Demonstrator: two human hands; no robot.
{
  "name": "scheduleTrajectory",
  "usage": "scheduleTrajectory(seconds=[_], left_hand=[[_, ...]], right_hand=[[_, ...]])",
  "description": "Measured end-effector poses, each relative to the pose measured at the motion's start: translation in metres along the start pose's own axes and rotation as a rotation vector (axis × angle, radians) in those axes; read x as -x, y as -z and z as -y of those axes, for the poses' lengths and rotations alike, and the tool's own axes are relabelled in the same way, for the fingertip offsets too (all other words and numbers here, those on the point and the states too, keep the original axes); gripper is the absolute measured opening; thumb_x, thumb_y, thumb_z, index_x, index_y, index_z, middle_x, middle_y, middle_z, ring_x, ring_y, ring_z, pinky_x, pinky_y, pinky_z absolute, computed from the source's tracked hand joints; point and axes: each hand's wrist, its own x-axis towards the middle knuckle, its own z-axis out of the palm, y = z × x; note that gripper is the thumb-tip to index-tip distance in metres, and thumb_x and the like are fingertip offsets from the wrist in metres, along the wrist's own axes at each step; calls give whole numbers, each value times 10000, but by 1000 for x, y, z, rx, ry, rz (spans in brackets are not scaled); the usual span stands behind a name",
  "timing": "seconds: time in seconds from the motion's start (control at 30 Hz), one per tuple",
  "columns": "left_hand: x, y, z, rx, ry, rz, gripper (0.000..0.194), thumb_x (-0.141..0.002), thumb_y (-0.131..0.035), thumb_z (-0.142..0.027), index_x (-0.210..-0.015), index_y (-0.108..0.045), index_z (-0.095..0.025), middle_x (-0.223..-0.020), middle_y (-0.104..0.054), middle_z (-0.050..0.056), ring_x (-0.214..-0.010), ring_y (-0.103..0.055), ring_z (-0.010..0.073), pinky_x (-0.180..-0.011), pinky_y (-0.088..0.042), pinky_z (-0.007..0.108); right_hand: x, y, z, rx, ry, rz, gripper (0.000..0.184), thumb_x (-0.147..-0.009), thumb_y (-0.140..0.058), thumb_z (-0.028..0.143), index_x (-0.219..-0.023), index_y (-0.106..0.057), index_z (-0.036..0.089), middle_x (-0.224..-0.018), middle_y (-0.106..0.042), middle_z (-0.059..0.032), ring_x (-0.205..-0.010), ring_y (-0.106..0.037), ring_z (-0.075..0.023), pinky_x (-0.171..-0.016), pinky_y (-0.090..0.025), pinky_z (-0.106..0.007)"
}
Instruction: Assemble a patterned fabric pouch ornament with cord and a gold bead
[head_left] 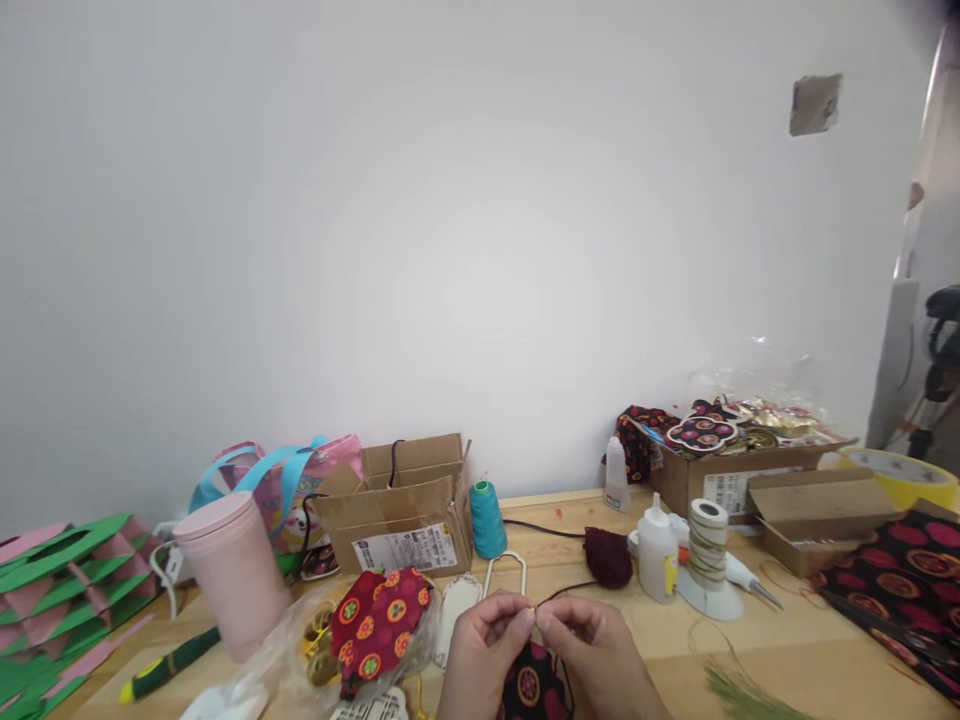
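At the bottom middle, my left hand and my right hand come together, each with thumb and forefinger pinched. A dark cord runs out from the pinched fingertips towards a ball of maroon yarn. Just below the fingers is a black fabric piece with round red and orange patterns, partly covered by both hands. More dark cord hangs beside its right edge. What exactly sits between the left fingertips is too small to make out.
Left of my hands lie red patterned fabric and a pink canister. Behind stand a cardboard box and a teal thread cone. To the right are a glue bottle, a cord spool and a filled carton.
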Motion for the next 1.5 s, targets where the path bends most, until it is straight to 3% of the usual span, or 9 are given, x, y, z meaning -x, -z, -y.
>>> scheduleTrajectory(seconds=[0.2,0.33,0.73,0.93,1.03,1.2,1.5], left_hand=[[1,0,-6,-145,-74,26,212,-633,-620,-334,-667,-651,-127,-607,-593,14,-586,-509,132,-562,-398,226],[2,0,-13,-279,-178,60,185,-668,-587,-308,-643,-659,-139,-636,-578,18,-645,-516,153,-606,-404,233],[4,0,-17,-539,-311,52,205,-712,-527,-303,-582,-605,-165,-610,-538,17,-631,-508,167,-598,-391,238],[7,-2,-22,-658,-377,20,196,-726,-508,-282,-570,-577,-186,-614,-540,15,-626,-503,170,-595,-375,239],[8,-2,-19,-672,-373,45,190,-744,-478,-279,-604,-570,-188,-646,-548,22,-644,-502,174,-605,-374,244],[8,0,-12,-683,-352,65,181,-762,-441,-270,-622,-524,-192,-655,-523,14,-646,-488,170,-609,-370,247],[10,-7,-11,-659,-309,63,195,-766,-416,-322,-650,-505,-193,-670,-501,23,-655,-476,179,-615,-366,254]], right_hand=[[2,-3,8,-10,-22,-40,351,-493,-671,469,-481,-616,122,-474,-571,-14,-494,-488,-125,-518,-394,-234],[2,-3,9,81,19,-56,350,-531,-644,464,-497,-616,117,-487,-573,-19,-506,-485,-131,-515,-389,-235],[0,5,-3,465,140,-79,225,-663,-521,294,-560,-613,117,-511,-568,-14,-491,-471,-120,-467,-369,-213],[-3,7,-11,489,162,-55,181,-679,-507,246,-678,-638,121,-583,-614,-34,-519,-507,-135,-476,-377,-216],[-2,7,-8,558,214,-33,182,-660,-538,222,-770,-654,135,-646,-640,-43,-562,-527,-152,-502,-383,-226],[2,8,2,759,342,23,176,-710,-510,227,-745,-682,217,-659,-655,-27,-634,-533,-167,-560,-375,-240],[1,10,2,833,394,-51,164,-683,-507,202,-637,-664,201,-594,-621,-26,-571,-502,-149,-526,-361,-232]])
